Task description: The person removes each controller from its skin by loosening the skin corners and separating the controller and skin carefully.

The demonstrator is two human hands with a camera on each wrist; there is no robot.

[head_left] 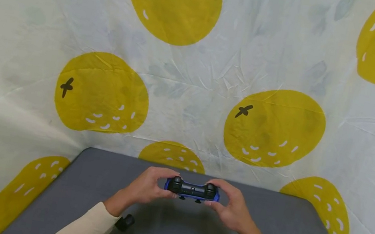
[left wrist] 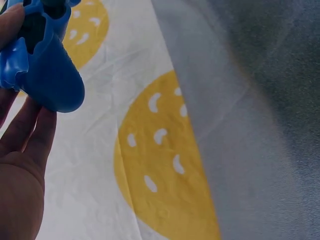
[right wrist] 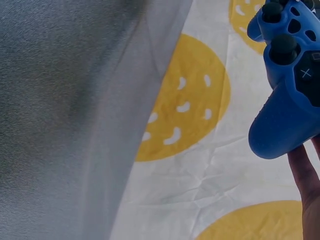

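Note:
Both hands hold up a game controller in a blue rubbery sleeve (head_left: 192, 195) over the grey tabletop, its black trigger side (head_left: 192, 190) toward the head camera. My left hand (head_left: 149, 186) grips one end between thumb and fingers; my right hand (head_left: 232, 204) does the same at the other end. In the left wrist view, the blue grip (left wrist: 57, 82) points down, with fingers behind it and the sleeve's edge showing around cutouts. The right wrist view shows the other blue grip (right wrist: 285, 120), two black thumbsticks and the button marked with a cross. Fingers reach up behind that grip.
The grey tabletop (head_left: 99, 172) lies beneath the hands, its far edge against a white cloth (head_left: 189, 105) printed with yellow fruit. That cloth also hangs down at both sides. Black wrist devices (head_left: 125, 223) sit below each cream sleeve cuff.

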